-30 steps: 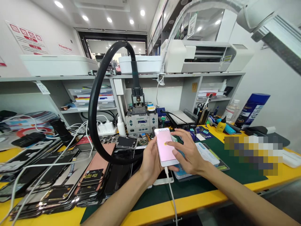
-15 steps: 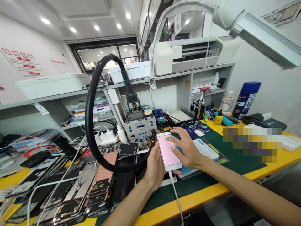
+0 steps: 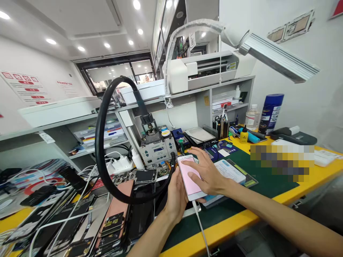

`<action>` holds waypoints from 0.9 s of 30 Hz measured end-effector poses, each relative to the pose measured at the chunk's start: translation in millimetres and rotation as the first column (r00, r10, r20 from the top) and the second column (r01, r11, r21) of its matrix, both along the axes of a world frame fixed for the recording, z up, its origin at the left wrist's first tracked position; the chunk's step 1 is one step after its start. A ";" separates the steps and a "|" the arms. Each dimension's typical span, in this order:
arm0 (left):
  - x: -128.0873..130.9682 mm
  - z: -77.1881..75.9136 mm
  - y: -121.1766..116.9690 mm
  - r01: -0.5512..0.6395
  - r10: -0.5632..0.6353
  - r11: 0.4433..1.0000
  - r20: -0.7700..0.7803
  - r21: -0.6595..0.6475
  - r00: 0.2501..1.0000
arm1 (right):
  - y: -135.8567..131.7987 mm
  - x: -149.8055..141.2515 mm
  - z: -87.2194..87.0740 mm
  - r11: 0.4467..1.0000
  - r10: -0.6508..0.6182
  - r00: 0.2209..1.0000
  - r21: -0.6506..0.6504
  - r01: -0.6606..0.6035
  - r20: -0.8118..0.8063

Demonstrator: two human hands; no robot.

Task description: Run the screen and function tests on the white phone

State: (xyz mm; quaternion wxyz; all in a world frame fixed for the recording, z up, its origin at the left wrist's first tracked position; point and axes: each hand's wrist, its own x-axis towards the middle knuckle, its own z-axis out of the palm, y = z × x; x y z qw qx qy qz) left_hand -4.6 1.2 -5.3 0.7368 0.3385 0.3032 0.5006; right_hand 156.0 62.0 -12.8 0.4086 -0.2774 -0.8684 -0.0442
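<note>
White phone [image 3: 191,189], pink screen lit, and it's sitting in your left hand [image 3: 177,196] over the green mat [image 3: 270,175]. Left thumb's along one edge, the other fingers wrap behind, with tips poking out past the lower corner. Your right hand [image 3: 210,173] is over the screen, index and thumb apart, other fingers spread too; can't tell if either tip is actually touching. One white cable [image 3: 199,223] plugs into the phone's bottom end. No luck with brands: the blue can [image 3: 271,116] has white lettering and the clear bottle [image 3: 252,117] a red-and-white label, both too small to read, same for the print on the grey station [image 3: 157,150]. Two notices [image 3: 26,85] in red Chinese characters on the left wall, also too tiny for me. Count: one blue can, one clear bottle, one yellow bottle [image 3: 243,136], one lamp [image 3: 278,57]. Phone parts [image 3: 115,210] are piled too tight to count.
</note>
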 end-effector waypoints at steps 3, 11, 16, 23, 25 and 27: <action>0.0 -1.0 -0.2 0.002 -0.002 1.000 0.002 0.012 1.000 | -2.2 -4.1 0.7 1.000 0.007 1.000 0.017 -0.007 -0.006; -0.1 -2.7 1.5 -0.004 0.004 1.000 0.016 -0.010 1.000 | -2.7 -5.2 -1.0 1.000 -0.027 1.000 0.014 0.027 -0.014; -0.7 -5.4 3.0 0.006 -0.006 1.000 0.011 0.002 1.000 | -2.2 -5.5 -1.8 0.999 -0.035 0.999 0.025 0.035 -0.015; 0.4 -3.1 2.2 -0.020 0.020 0.999 0.014 -0.027 1.000 | -1.9 -3.8 -2.0 1.000 -0.008 1.000 0.019 0.008 -0.023; 0.6 -3.5 2.2 -0.018 0.018 1.000 0.019 -0.025 1.000 | -2.2 -3.7 -1.9 1.000 0.014 1.000 0.026 -0.014 -0.009; 0.7 -3.8 2.1 -0.018 0.018 1.000 0.019 -0.022 1.000 | -2.7 -3.7 -1.7 0.999 0.034 0.999 0.031 -0.034 0.002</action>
